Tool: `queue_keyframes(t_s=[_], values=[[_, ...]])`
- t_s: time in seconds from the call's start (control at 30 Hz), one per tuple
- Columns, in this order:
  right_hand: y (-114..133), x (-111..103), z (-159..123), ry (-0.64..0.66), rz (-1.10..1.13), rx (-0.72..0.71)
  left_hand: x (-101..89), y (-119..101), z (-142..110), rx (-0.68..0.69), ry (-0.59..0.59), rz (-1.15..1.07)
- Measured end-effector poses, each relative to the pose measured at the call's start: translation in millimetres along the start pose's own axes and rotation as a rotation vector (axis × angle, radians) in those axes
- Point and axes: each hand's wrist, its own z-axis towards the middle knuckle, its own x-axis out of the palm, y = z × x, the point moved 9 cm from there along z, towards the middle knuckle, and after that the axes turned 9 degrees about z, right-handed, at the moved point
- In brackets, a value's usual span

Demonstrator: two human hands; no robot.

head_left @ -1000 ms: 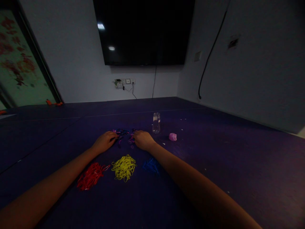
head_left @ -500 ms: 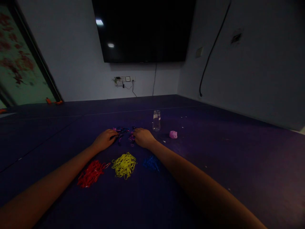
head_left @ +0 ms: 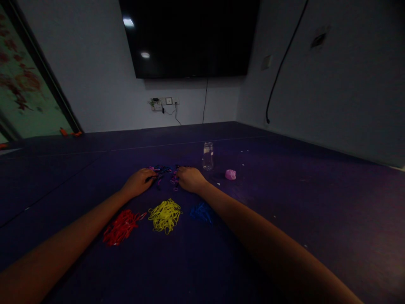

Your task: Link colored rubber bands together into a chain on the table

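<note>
A loose pile of dark and pink rubber bands lies on the purple surface between my hands. My left hand rests at the pile's left side, its thumb apart from its fingers and the fingertips touching the bands. At the right side, my right hand has its fingers curled together over pink and dark bands; its fingertips are hidden. Closer to me are a red rubber band pile, partly beside my left forearm, a yellow rubber band pile, and a blue rubber band pile beside my right forearm.
A clear glass jar stands upright just beyond my right hand. To its right sits a crumpled-looking pink lump. Small white scraps dot the purple surface. A large dark television hangs on the far wall.
The view has tilted slightly, so the surface things sit a little higher in the picture. Both hands stay at the dark and pink pile, with only slight finger movement.
</note>
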Motion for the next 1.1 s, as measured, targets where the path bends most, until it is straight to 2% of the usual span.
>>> queue_keyframes(t_s=[0.7,0.9,1.1], values=[[2.3,-4.9,-1.2,-0.023,0.044,-0.036,-8.9,-2.7,-0.4,-0.036,0.003,0.008],[4.9,-4.2,-1.1,-0.016,0.032,-0.065,-9.4,0.9,-0.2,-0.099,0.024,0.029],[6.0,-4.2,-0.7,-0.017,0.030,-0.074,-7.7,-0.1,-0.3,-0.092,0.047,0.009]])
